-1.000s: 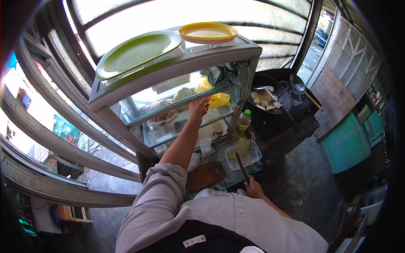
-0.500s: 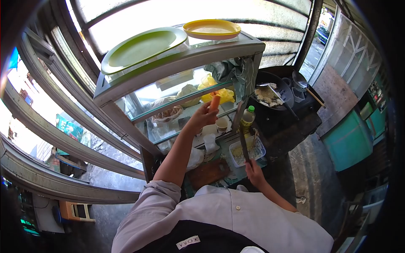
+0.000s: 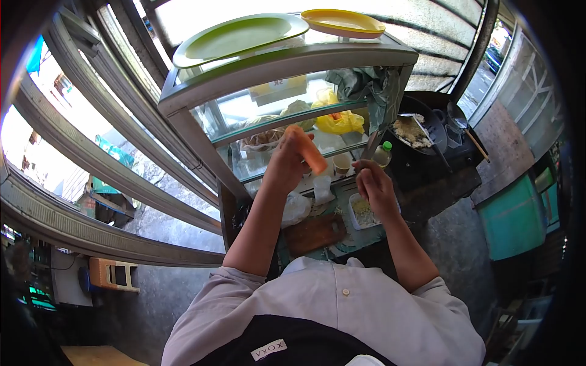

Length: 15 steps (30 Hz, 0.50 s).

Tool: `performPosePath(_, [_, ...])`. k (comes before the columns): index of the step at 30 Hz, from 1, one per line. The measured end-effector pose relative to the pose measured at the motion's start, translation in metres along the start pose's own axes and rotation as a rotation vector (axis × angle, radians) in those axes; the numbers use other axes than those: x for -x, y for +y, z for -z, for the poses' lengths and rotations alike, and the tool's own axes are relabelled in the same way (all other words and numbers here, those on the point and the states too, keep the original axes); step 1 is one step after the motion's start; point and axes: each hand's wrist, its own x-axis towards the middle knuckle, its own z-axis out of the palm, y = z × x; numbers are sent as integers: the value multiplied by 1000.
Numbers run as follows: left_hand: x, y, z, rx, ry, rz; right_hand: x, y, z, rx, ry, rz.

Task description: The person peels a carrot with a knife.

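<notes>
My left hand [image 3: 285, 163] is wrapped round a peeled orange carrot [image 3: 310, 152], raised in front of the glass cabinet and blurred by motion. My right hand [image 3: 376, 188] is closed on a long dark knife [image 3: 358, 164]; most of its blade is hard to make out now. Under that hand sits a clear plastic tub [image 3: 365, 218] with pale shredded food inside, partly covered by the wrist. Left of the tub a wooden cutting board [image 3: 312, 235] lies on the green worktop. A green-capped bottle [image 3: 383, 155] stands just beyond the right hand.
The glass cabinet [image 3: 244, 85] carries a green plate [image 3: 241, 39] and a yellow plate [image 3: 343, 23]. Inside lies a yellow bag [image 3: 342, 122]. At right a black wok [image 3: 436, 131] holds cooked food on a stove. Metal slats [image 3: 116, 207] stand at left.
My right hand has risen from the tub towards the carrot, bringing the knife up. The carrot has tilted, its lower end now pointing right. The whole view has shifted slightly.
</notes>
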Motion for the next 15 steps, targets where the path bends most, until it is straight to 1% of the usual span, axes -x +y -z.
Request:
performPosePath(2, [5,2,-10,364,9,142,-2,-6,-18,172,-37,215])
performPosePath(3, [4,0,-16,338,126,200,1,-14,-25,173,-40,211])
performPosePath(4, [3,-2,-12,342,130,199,4,-24,-31,196,-68,139])
performPosePath(5, [3,-6,-6,410,95,227,6,-28,-34,219,-96,65])
performPosePath(6, [4,-5,-7,475,59,255,6,-28,-35,218,-98,63])
performPosePath(7, [4,-7,-15,424,196,244,5,-27,-36,356,-103,131])
performPosePath(8, [5,-7,-15,423,196,245,5,-27,-37,494,-107,199])
performPosePath(9, [5,-9,-14,450,163,261,7,-30,-39,495,-105,200])
performPosePath(11, [7,-15,-13,480,127,276,14,-40,-43,697,-101,284])
performPosePath(12, [9,-18,-13,471,148,255,16,-38,-42,701,-100,291])
performPosePath(14, [-3,-15,-15,456,141,211,11,-34,-40,730,-71,502])
performPosePath(15, [0,-15,-16,476,193,205,12,-35,-41,732,-75,501])
